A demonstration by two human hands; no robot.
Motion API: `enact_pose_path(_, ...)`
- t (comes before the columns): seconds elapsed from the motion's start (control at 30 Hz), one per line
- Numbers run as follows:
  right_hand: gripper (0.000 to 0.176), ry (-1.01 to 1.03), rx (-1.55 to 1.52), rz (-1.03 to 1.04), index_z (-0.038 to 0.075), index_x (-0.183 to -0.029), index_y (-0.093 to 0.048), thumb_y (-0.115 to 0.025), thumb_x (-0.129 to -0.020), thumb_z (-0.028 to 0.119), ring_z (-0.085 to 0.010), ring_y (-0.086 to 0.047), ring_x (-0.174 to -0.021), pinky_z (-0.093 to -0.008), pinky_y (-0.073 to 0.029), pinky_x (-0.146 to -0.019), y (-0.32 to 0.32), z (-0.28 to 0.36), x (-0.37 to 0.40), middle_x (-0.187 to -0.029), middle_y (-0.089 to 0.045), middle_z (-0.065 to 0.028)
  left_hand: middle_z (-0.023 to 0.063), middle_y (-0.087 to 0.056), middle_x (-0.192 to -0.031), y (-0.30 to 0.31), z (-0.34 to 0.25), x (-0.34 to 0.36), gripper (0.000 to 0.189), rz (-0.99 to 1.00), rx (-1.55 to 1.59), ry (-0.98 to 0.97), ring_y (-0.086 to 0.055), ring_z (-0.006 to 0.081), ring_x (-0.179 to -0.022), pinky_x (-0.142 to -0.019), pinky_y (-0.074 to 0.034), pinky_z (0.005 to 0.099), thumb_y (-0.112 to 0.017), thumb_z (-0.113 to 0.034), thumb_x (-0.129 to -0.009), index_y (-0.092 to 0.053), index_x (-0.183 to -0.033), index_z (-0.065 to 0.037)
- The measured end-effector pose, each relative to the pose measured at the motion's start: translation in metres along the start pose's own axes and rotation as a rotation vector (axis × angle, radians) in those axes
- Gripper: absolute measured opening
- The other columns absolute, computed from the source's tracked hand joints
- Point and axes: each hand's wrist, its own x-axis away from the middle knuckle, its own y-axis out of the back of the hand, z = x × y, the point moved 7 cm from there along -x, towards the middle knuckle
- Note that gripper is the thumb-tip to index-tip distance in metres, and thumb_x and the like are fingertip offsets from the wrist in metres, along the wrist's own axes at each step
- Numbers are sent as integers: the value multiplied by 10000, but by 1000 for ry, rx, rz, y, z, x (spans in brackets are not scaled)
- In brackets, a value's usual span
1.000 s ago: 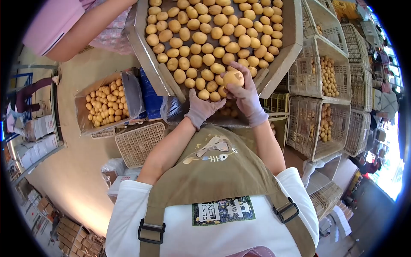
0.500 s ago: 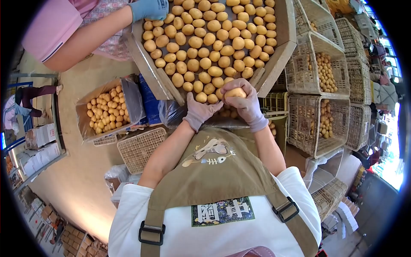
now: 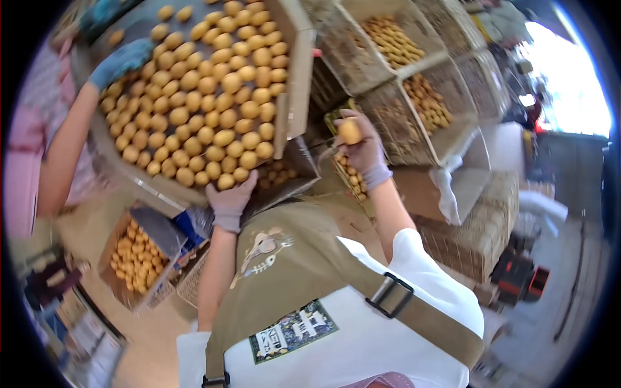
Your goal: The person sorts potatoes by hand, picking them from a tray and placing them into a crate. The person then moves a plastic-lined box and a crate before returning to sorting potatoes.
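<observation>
The right hand (image 3: 363,154) holds one yellow fruit (image 3: 350,131) in a tight grip, between the big tray (image 3: 299,77) and the baskets (image 3: 388,126). The left hand (image 3: 231,197) lies open on the tray's near edge, its grip loose. Another person's blue glove (image 3: 119,59) touches the far side.

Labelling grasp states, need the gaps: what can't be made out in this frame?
Head view only, motion-blurred.
- Yellow fruit in right hand: underside, covered by the grip.
- Left hand: whether it grips something or just rests at the tray rim; blur.
- Co-worker's blue glove: what it touches; blur.
- Bin under the tray: contents mostly hidden by the tray.
</observation>
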Motion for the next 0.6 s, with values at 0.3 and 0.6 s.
enact_pose_path(0.3,330,690,-525,-817,84,-1048,-586,-565,-963,402,-281,-633,-939,-459,-531,-922,297,120,104,-992,-653,-73,125,-350,-1551,-5,4,-5,747,-9,-135,-6,-335,314,-1425,-1187,-254,570,-532,-444,-875,-323,-1487,-69)
enact_pose_path(0.6,320,365,525,-383,28,-1279,-590,-591,-980,143,-148,-653,-875,-293,-534,-808,69,36,10,-1103,-681,-106,85,-457,-1465,4,-1,5,511,-109,-293,-122,-433,292,-1345,-1116,-350,556,-469,-431,-976,-466,-1348,-81)
